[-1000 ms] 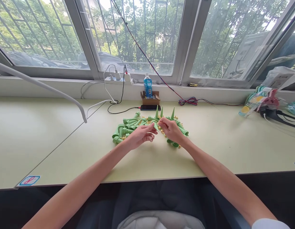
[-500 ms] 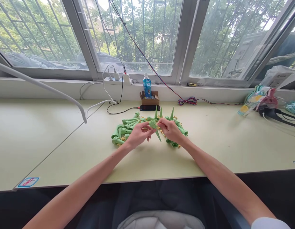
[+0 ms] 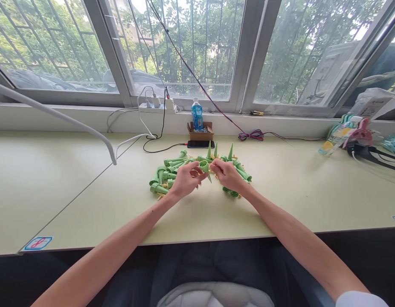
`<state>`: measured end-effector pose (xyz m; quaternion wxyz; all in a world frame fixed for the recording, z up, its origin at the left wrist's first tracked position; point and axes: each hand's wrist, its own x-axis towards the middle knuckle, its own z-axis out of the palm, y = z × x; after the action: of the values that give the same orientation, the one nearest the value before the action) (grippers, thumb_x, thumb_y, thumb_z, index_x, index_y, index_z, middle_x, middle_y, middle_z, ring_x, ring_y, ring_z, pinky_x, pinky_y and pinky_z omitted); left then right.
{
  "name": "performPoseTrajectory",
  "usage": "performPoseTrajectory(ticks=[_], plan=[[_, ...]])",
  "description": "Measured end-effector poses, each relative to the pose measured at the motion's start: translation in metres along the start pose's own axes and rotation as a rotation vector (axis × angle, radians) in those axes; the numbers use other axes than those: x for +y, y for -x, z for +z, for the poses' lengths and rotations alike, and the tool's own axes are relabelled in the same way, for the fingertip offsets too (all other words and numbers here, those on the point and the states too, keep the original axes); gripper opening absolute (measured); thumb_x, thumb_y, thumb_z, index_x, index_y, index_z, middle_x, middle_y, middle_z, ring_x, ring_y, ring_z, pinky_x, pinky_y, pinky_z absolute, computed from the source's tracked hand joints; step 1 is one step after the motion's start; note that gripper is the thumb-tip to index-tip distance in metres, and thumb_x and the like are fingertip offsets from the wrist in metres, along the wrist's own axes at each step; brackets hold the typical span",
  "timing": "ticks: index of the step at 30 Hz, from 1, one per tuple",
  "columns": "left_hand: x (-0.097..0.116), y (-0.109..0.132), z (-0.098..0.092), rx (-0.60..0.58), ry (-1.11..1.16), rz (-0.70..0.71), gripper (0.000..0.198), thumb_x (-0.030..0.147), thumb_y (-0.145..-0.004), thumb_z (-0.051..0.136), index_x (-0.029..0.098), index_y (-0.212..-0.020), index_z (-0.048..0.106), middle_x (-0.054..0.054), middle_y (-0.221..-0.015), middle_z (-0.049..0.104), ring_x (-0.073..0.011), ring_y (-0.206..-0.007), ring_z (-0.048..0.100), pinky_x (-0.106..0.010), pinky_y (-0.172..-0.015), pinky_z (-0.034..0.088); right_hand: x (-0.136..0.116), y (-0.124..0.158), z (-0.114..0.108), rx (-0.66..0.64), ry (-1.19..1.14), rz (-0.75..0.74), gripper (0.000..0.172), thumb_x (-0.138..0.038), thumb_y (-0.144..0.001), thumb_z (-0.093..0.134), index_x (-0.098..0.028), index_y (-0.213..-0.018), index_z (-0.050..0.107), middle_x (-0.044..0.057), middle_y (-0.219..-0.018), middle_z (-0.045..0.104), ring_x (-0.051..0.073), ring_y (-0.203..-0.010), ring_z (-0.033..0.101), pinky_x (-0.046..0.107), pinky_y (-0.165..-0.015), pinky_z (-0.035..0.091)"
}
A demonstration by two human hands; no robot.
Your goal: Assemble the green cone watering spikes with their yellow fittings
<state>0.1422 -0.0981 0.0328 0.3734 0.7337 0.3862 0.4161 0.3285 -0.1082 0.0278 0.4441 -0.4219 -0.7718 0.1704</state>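
Observation:
My left hand (image 3: 187, 181) is closed on a green plant watering spike (image 3: 203, 165), its round open end tipped towards me and its pointed tip downward. My right hand (image 3: 227, 172) pinches at the spike's side, where a small yellow valve (image 3: 210, 168) shows at the fingertips, mostly hidden. Left of my hands lies a heap of green spikes (image 3: 176, 163) with yellow valves among them. Beyond and right of my right hand are more spikes (image 3: 244, 174), and several stand point up, one being a tall green spike (image 3: 230, 152).
A black phone (image 3: 200, 144) on a cable lies behind the spikes, before a small cardboard box (image 3: 200, 135) and a blue bottle (image 3: 196, 114). A white curved arm (image 3: 88, 123) reaches over the left of the table. Coiled cable (image 3: 251, 135) and another bottle (image 3: 336, 138) are to the right.
The spike in my left hand has tilted, so its open end now faces me and less of its pointed tip shows below. My right hand stays nearly in place beside it.

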Motion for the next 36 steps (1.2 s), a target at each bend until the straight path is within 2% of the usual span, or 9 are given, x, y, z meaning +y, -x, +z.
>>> performPoseTrajectory(ticks=[4, 10, 17, 22, 26, 30, 36], plan=[[0.0016, 0.0009, 0.0010, 0.032, -0.032, -0.013, 0.034, 0.045, -0.069, 0.074, 0.017, -0.071, 0.055, 0.000, -0.070, 0.061, -0.0104, -0.044, 0.056, -0.023, -0.039, 0.045, 0.0016, 0.0004, 0.0019, 0.000, 0.013, -0.003, 0.030, -0.038, -0.096, 0.040, -0.020, -0.072, 0.044, -0.005, -0.056, 0.038, 0.010, -0.050, 0.028, 0.024, -0.053, 0.028], [0.0038, 0.0013, 0.0001, -0.061, 0.039, -0.114, 0.037, 0.049, -0.073, 0.072, 0.015, -0.063, 0.060, 0.000, -0.054, 0.058, -0.0123, -0.042, 0.057, -0.022, -0.039, 0.044, 0.0012, 0.0008, 0.0022, 0.009, 0.015, -0.016, 0.030, -0.037, -0.096, 0.041, -0.020, -0.072, 0.044, -0.005, -0.057, 0.039, 0.010, -0.051, 0.029, 0.024, -0.053, 0.029], [0.0024, -0.0023, -0.0019, -0.243, 0.348, -0.305, 0.035, 0.044, -0.070, 0.077, 0.011, -0.074, 0.067, -0.008, -0.075, 0.066, -0.0123, -0.053, 0.063, -0.023, -0.048, 0.049, 0.0017, 0.0007, 0.0016, 0.020, 0.023, -0.023, 0.033, -0.042, -0.096, 0.039, -0.020, -0.073, 0.045, -0.004, -0.059, 0.042, 0.011, -0.053, 0.032, 0.024, -0.055, 0.030], [-0.0010, -0.0056, -0.0048, -0.275, 0.539, -0.474, 0.028, 0.038, -0.081, 0.067, 0.011, -0.083, 0.072, -0.013, -0.085, 0.071, -0.0130, -0.057, 0.064, -0.024, -0.051, 0.050, -0.0010, 0.0004, -0.0002, 0.029, 0.027, -0.009, 0.034, -0.044, -0.096, 0.038, -0.020, -0.074, 0.046, -0.003, -0.060, 0.044, 0.011, -0.054, 0.035, 0.024, -0.056, 0.031], [-0.0013, -0.0066, -0.0067, -0.277, 0.640, -0.585, 0.052, 0.053, -0.091, 0.048, 0.009, -0.081, 0.074, -0.016, -0.083, 0.072, -0.0149, -0.056, 0.064, -0.026, -0.053, 0.052, -0.0014, 0.0007, -0.0001, 0.019, 0.022, -0.027, 0.032, -0.042, -0.097, 0.039, -0.021, -0.074, 0.045, -0.003, -0.061, 0.044, 0.011, -0.054, 0.035, 0.023, -0.056, 0.031], [0.0016, -0.0055, -0.0072, -0.363, 0.656, -0.619, 0.067, 0.064, -0.090, 0.040, 0.007, -0.084, 0.074, -0.018, -0.084, 0.073, -0.0164, -0.057, 0.064, -0.026, -0.053, 0.052, 0.0011, 0.0012, 0.0016, 0.005, 0.011, -0.053, 0.031, -0.040, -0.097, 0.039, -0.020, -0.074, 0.045, -0.004, -0.061, 0.044, 0.010, -0.054, 0.033, 0.023, -0.055, 0.031], [0.0042, -0.0044, -0.0069, -0.368, 0.672, -0.585, 0.064, 0.065, -0.088, 0.043, 0.009, -0.086, 0.075, -0.018, -0.092, 0.072, -0.0164, -0.061, 0.065, -0.025, -0.054, 0.052, 0.0010, 0.0009, 0.0004, 0.007, 0.002, -0.050, 0.030, -0.041, -0.097, 0.039, -0.020, -0.075, 0.046, -0.004, -0.061, 0.044, 0.011, -0.054, 0.034, 0.023, -0.056, 0.032]])
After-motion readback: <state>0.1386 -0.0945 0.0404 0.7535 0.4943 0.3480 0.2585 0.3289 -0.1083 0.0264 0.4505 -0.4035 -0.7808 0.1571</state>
